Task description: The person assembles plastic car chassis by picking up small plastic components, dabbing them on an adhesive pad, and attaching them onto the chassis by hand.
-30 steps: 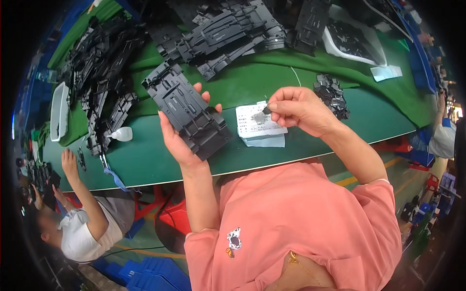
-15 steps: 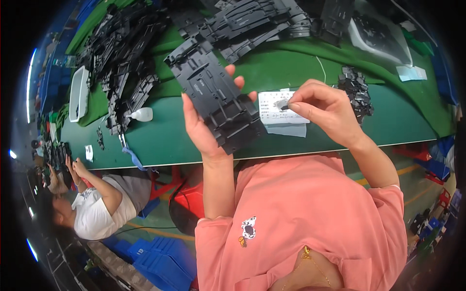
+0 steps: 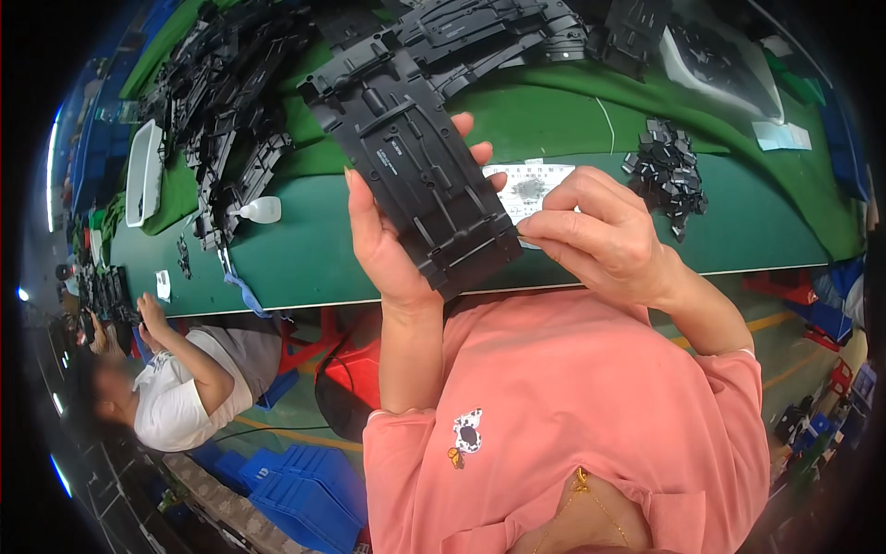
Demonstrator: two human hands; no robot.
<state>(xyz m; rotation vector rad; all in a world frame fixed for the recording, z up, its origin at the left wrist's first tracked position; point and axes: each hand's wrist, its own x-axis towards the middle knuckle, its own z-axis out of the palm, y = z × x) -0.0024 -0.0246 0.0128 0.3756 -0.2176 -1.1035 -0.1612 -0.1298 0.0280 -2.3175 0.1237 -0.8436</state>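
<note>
A long black moulded plastic panel (image 3: 406, 162) with ribs, slots and holes lies tilted across my left hand (image 3: 383, 254). That hand is closed round it from beneath: the thumb shows at its left edge, the fingertips at its right. My right hand (image 3: 604, 235) is closed in a pinch at the panel's lower right edge. The small dark piece seen between its fingertips earlier is now almost wholly hidden there. Beyond the right hand, a printed white sheet (image 3: 531, 173) with a grey smudge lies on the green table (image 3: 328, 235).
A heap of small black pieces (image 3: 666, 175) lies at the right. More black panels are piled at the far left (image 3: 217, 102) and back (image 3: 498, 37). A white tray (image 3: 145, 175), a white bottle (image 3: 261, 210) and a clear bin (image 3: 720, 69) stand about. Another person (image 3: 189, 388) works at the left.
My right hand has moved left and down from over the sheet to the panel's lower right edge. The panel has shifted slightly and its face is turned more toward me.
</note>
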